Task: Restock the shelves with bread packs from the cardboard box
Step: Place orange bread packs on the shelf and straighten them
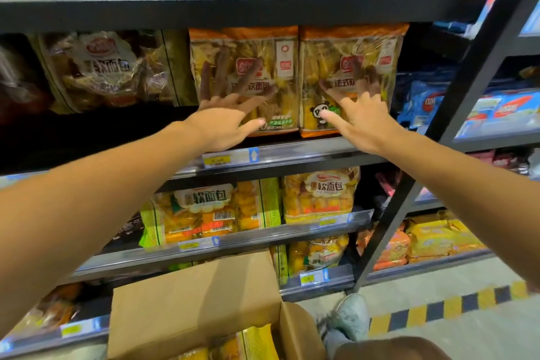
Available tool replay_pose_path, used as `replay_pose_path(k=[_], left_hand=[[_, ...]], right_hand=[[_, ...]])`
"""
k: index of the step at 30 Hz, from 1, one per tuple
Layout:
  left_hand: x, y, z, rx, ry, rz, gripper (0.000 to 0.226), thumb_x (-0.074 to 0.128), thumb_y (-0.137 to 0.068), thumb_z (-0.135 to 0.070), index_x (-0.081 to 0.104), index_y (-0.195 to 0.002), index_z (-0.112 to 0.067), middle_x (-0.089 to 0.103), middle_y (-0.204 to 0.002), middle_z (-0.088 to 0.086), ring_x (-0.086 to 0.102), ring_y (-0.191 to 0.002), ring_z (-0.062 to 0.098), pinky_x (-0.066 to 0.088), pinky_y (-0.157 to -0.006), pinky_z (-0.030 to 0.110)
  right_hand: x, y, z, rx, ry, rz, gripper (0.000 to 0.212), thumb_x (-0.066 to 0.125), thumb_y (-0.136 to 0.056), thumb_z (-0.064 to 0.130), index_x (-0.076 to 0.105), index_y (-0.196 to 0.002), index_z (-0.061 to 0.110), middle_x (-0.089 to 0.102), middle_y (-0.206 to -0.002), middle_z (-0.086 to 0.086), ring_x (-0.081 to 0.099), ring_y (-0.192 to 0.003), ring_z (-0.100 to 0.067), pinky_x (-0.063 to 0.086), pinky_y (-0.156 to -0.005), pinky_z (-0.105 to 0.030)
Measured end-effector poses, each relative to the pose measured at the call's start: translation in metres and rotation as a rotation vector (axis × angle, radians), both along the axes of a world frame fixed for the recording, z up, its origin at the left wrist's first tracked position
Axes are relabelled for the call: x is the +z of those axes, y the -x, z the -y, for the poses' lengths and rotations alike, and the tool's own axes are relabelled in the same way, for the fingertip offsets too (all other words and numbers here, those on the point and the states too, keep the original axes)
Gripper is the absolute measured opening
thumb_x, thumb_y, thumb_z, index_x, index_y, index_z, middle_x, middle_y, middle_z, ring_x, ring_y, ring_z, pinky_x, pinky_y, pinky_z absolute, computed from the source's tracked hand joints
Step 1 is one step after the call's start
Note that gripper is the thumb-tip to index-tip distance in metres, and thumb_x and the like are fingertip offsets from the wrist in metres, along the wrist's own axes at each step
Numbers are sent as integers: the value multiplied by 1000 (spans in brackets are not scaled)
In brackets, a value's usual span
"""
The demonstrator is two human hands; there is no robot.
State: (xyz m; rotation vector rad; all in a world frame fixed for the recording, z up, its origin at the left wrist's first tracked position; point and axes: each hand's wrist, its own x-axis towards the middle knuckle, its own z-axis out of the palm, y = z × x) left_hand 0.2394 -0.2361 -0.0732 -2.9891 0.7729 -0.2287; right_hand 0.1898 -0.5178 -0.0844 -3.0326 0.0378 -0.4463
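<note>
Two orange-topped bread packs stand upright side by side on the middle shelf (292, 152). My left hand (225, 123) lies flat with spread fingers against the left pack (263, 55). My right hand (362, 117) presses the same way on the right pack (330, 61). Neither hand grips anything. Low in the view stands the cardboard box (198, 304) with its flaps up, and yellow bread packs (254, 343) show inside it.
A darker bread pack (111, 67) stands left of the two, with a dark gap beneath it. Lower shelves hold yellow bread packs (204, 213). A black upright post (455, 114) divides off the right bay with blue packs. My shoe (350, 316) is beside the box.
</note>
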Motion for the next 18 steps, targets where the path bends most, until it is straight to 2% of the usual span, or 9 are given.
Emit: replay_pose_path(k=[4, 6, 8, 10, 11, 13, 14, 16, 18], left_hand=[[3, 17, 3, -14, 43, 128, 55, 31, -101, -59, 18, -154, -49, 12, -164, 0, 28, -140, 47, 23, -114, 61], [4, 20, 5, -22, 60, 192, 52, 32, -102, -58, 26, -152, -47, 12, -164, -4, 31, -138, 47, 27, -113, 62], [7, 13, 10, -14, 49, 158, 52, 34, -102, -56, 25, -152, -46, 18, -164, -3, 33, -139, 46, 30, -112, 61], [9, 2, 14, -16, -14, 174, 55, 39, -103, -47, 14, -152, -51, 21, -164, 0, 36, -139, 44, 35, -109, 61], [10, -3, 17, -23, -42, 196, 62, 42, -103, -41, 6, -152, -55, 13, -166, 0, 33, -142, 44, 35, -108, 62], [10, -9, 23, -15, -83, 230, 75, 46, -104, -30, -6, -150, -58, -20, -166, -5, 9, -151, 44, 23, -114, 64], [10, -12, 25, -3, -96, 244, 79, 47, -104, -25, -9, -150, -58, -32, -161, -9, -11, -151, 43, 9, -117, 64], [13, -14, 30, 19, -90, 257, 85, 47, -102, -16, -10, -149, -59, -41, -156, -14, -37, -142, 41, -14, -114, 66], [13, -13, 28, 6, -83, 252, 93, 46, -97, -7, -10, -148, -61, -38, -157, -16, -38, -141, 40, -6, -116, 68]], right_hand=[[3, 6, -10, -11, -9, 191, 57, 33, -101, 59, 50, -138, 19, 43, -129, -26, 37, -122, -44, 29, -104, -55], [7, 4, -16, 7, -33, 180, 54, 35, -102, 56, 45, -145, 23, 43, -135, -28, 38, -124, -48, 31, -104, -55], [12, -2, -22, 8, -42, 142, 57, 32, -102, 58, 34, -153, 31, 41, -142, -29, 40, -126, -51, 33, -106, -57], [16, -8, -26, 0, -71, 115, 59, 29, -101, 62, 29, -155, 37, 36, -150, -29, 37, -133, -52, 30, -111, -60], [17, -12, -27, -5, -77, 99, 60, 28, -101, 63, 25, -156, 39, 34, -153, -28, 36, -136, -52, 28, -112, -60], [22, -17, -30, -32, -76, 50, 63, 27, -100, 64, 25, -156, 36, 34, -154, -27, 39, -135, -50, 31, -112, -59], [25, -19, -32, -52, -78, 25, 65, 27, -100, 65, 28, -156, 31, 35, -154, -26, 41, -135, -48, 32, -112, -57], [31, -20, -36, -74, -88, -5, 68, 28, -99, 66, 30, -155, 27, 33, -156, -24, 40, -137, -46, 33, -113, -55], [34, -19, -36, -71, -107, -21, 71, 30, -97, 69, 35, -152, 24, 36, -155, -23, 42, -136, -46, 36, -111, -54]])
